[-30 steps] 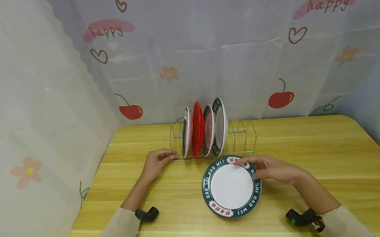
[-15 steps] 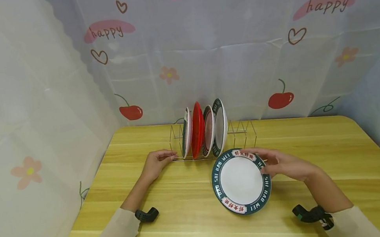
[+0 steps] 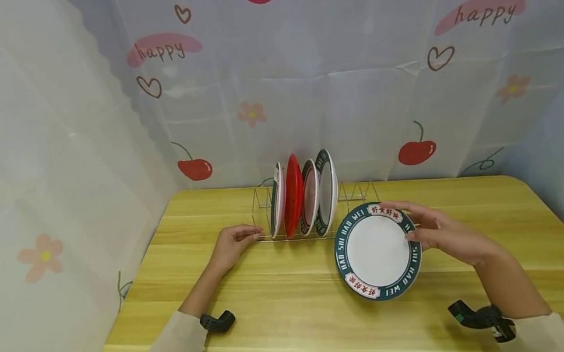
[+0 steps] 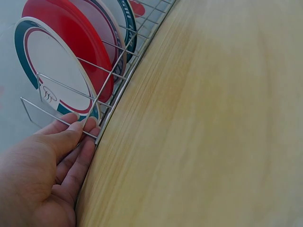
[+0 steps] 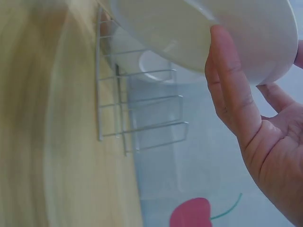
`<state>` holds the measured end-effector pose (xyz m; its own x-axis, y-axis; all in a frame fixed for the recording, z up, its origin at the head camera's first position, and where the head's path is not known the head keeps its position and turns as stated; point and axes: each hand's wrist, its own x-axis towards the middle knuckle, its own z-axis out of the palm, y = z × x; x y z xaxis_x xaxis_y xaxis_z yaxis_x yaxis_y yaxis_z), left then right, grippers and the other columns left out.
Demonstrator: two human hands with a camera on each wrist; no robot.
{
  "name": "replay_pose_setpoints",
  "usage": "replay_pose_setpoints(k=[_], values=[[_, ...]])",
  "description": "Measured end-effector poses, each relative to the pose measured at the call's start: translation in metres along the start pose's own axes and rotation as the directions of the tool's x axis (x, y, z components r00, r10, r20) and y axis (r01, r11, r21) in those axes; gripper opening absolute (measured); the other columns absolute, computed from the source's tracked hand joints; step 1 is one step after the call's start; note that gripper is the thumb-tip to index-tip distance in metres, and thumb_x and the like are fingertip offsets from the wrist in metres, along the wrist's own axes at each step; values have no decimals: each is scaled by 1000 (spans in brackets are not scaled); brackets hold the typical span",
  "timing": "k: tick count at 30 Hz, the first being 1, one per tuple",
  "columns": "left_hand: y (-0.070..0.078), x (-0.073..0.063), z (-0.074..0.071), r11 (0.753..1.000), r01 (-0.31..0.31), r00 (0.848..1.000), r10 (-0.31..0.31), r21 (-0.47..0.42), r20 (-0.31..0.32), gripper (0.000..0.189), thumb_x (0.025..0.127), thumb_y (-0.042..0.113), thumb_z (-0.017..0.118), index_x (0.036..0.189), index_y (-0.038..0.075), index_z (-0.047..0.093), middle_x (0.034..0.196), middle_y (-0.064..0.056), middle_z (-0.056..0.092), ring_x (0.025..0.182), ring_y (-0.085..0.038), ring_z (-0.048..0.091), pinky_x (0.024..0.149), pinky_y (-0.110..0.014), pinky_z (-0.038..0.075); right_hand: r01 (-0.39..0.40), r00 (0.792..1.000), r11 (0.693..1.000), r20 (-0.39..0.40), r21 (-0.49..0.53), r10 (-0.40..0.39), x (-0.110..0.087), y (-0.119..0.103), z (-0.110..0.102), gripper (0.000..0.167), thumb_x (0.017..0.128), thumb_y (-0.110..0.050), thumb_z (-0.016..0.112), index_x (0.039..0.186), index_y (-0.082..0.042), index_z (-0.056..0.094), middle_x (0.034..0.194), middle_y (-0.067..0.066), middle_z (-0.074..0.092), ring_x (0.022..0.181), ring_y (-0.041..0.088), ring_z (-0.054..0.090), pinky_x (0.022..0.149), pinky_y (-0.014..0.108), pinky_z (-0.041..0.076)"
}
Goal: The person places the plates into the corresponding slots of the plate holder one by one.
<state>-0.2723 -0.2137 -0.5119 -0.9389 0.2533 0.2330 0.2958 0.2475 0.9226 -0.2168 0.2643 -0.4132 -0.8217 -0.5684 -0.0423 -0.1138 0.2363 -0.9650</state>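
Observation:
My right hand (image 3: 444, 232) holds a white plate (image 3: 378, 252) with a dark green lettered rim, thumb on its face and fingers behind the edge. The plate is raised and tilted, its face toward the head camera, in front of the rack's right end. In the right wrist view its pale underside (image 5: 255, 33) shows. My left hand (image 3: 235, 246) pinches the left end of the wire dish rack (image 4: 106, 113). Standing on edge in the rack are a green-rimmed white plate (image 4: 52, 61), a red plate (image 3: 292, 195), a pinkish plate (image 3: 310, 196) and another green-rimmed plate (image 3: 326, 194).
The rack's right-hand wire slots (image 5: 142, 101) hold no plates. All stands on a light wooden table (image 3: 290, 327). A white curtain (image 3: 358, 108) with cherries and flowers hangs behind and along the sides. Black wrist devices (image 3: 481, 316) sit on both forearms.
My right hand has lifted the plate from low in front of the rack, moving it right and up toward the rack's right end. The left hand stays on the rack.

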Motion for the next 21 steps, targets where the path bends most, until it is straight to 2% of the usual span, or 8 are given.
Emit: replay_pose_setpoints(k=[6, 11, 16, 21], values=[[3, -1, 2, 1000, 8, 1000, -7, 14, -8, 20, 95, -2, 68, 112, -9, 72, 109, -20, 74, 101, -37, 72, 83, -25, 60, 47, 998, 998, -36, 29, -46, -14, -12, -10, 60, 105, -5, 50, 160, -17, 30, 147, 13, 42, 110, 32, 63, 83, 47, 61], [4, -1, 3, 999, 5, 1000, -5, 37, -8, 20, 95, -2, 68, 113, -9, 72, 110, -21, 74, 101, -35, 72, 83, -25, 60, 74, 994, 997, -82, 35, -71, -22, -21, -15, 61, 105, -2, 49, 161, -17, 28, 144, 10, 46, 106, 26, 64, 80, 42, 62], [2, -1, 2, 1000, -3, 1000, 4, 28, -10, 19, 95, -3, 67, 112, -9, 73, 109, -21, 74, 100, -32, 73, 82, -24, 60, 121, 983, 990, -147, 76, -109, -26, -30, -17, 62, 104, 2, 49, 160, -17, 30, 144, 10, 44, 103, 22, 65, 80, 37, 62], [2, 1, 1, 1000, 0, 1000, 0, 12, 2, 19, 95, -2, 67, 112, -8, 73, 110, -20, 74, 101, -32, 73, 83, -25, 60, 181, 967, 973, -207, 143, -150, -31, -38, -20, 63, 105, 4, 47, 161, -18, 29, 136, 12, 46, 96, 21, 67, 77, 35, 63]])
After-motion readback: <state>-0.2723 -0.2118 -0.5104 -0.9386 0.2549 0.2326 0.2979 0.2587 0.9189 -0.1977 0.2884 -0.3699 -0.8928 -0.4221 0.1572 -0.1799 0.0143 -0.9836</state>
